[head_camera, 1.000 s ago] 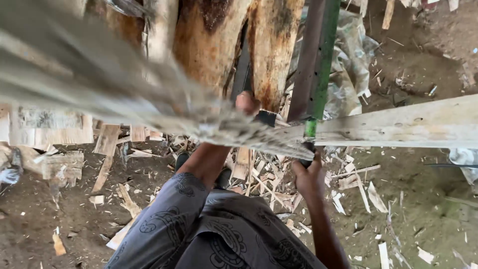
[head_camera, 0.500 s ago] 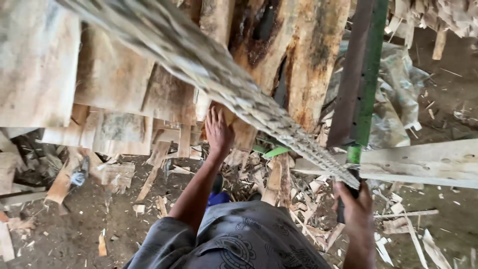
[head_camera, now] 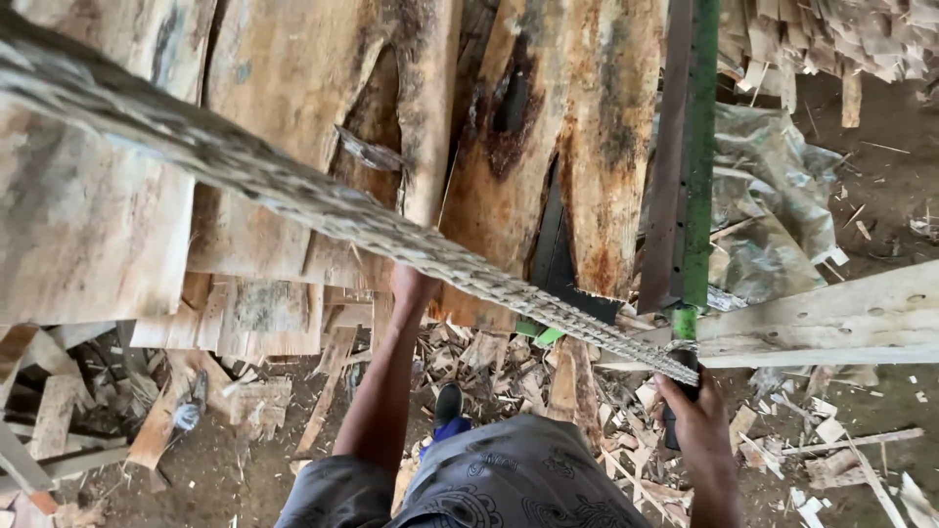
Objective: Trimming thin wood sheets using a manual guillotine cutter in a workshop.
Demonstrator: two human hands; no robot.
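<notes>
Under the thick rope (head_camera: 323, 210) that slants across the view, the left hand (head_camera: 411, 286) reaches up to the lower edge of a rough slab of wood (head_camera: 548, 147); its grip is hidden by the rope and the wood, so I cannot tell whether the fingers close on the slab or only press against it. Lower right, the right hand (head_camera: 693, 403) is closed round a dark handle (head_camera: 675, 430), just below a long green bar (head_camera: 690, 156) that stands upright against the slabs.

To move the slab well, the left hand wants a firm hold on sound wood, clear of the dark, rotted split above it. Its bottom edge is ragged and splintered. Room is tight: the rope crosses in front of both arms, a pale plank (head_camera: 831, 323) juts in from the right, and the ground (head_camera: 871, 166) underfoot is strewn with offcuts (head_camera: 509, 362), near the person's dark shoe (head_camera: 448, 403).
</notes>
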